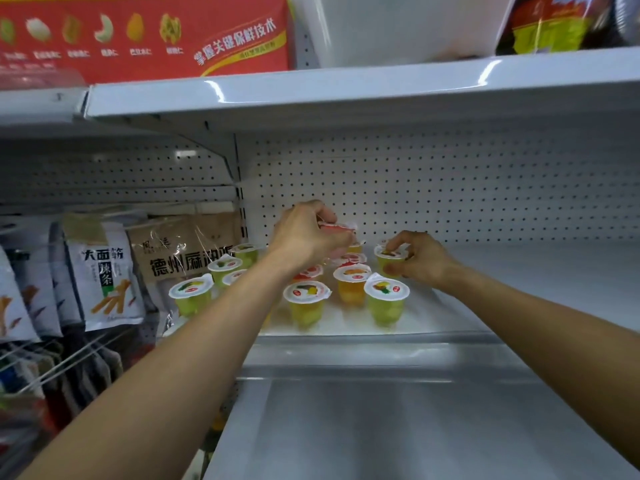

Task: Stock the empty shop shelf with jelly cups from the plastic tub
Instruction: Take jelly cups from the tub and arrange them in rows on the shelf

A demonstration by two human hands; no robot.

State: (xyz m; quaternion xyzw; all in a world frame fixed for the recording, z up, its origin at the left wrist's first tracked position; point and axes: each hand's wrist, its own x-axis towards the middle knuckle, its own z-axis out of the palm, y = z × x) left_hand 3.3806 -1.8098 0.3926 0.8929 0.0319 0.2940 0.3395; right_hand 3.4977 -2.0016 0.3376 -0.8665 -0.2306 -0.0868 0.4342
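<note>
as only the head view is given, we read everything from it. roughly a dozen cups stand in loose rows on the shelf, bunched at its nine o'clock end beside the snack bags.

our left hand curls round a red cup, held lifted over the back of the bunch, at twelve o'clock from the front row. our right hand pinches a green cup at the bunch's two o'clock corner, fingers on the lid and thumb low on the wall. we cannot tell whether its base has met the shelf.

we judge the stocking begun but far from done. the filled patch is small, and bare white shelf runs off toward three o'clock, with open room behind the cups too. both held cups are not yet released. the tub is out of view, so we cannot say how many cups remain in it.
</note>
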